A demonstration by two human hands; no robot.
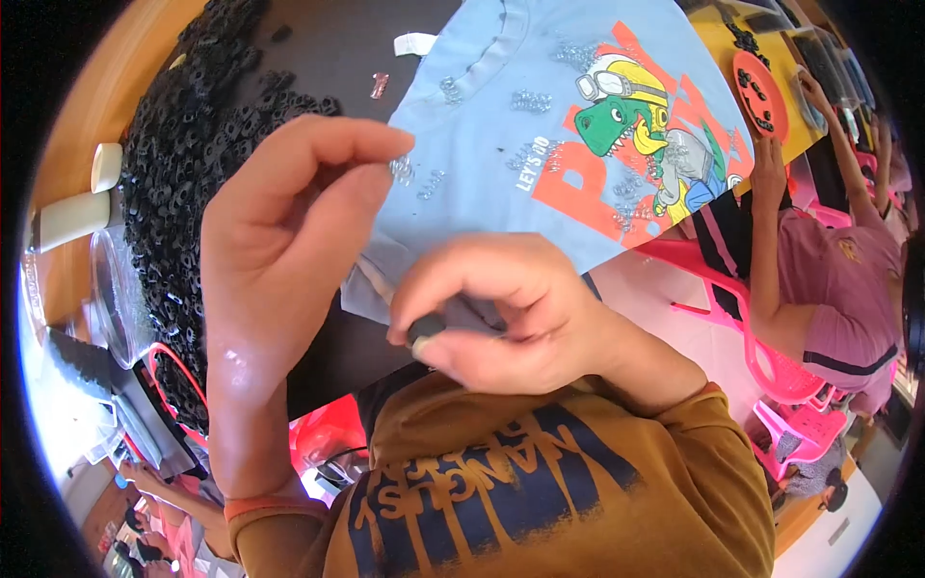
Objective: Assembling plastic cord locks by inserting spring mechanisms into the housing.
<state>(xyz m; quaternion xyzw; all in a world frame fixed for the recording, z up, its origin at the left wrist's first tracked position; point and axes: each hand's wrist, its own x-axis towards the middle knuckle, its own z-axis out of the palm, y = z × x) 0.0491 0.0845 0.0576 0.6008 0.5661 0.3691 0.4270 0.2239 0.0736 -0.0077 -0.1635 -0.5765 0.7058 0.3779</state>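
Observation:
My left hand [279, 217] is raised over the near-left edge of a light blue printed T-shirt [462, 173], thumb and forefinger curled to a pinch. At their tips shows a small clear-looking coil spring [402, 170]; its exact hold is partly hidden. Lower and to the right, my right hand [511, 313] pinches a small black plastic piece [426, 328] between thumb and forefinger. Several small coil springs [532, 101] lie in loose clusters across the shirt. A big heap of small black plastic pieces [183, 183] covers the table to the left of my left hand.
A small reddish item [380, 85] lies on the dark table surface [337, 39]. On the yellow surface at the far right stands an orange tray [761, 96] with black pieces, a co-worker's hand [768, 159] beside it. Pink chairs [790, 371] stand to the right.

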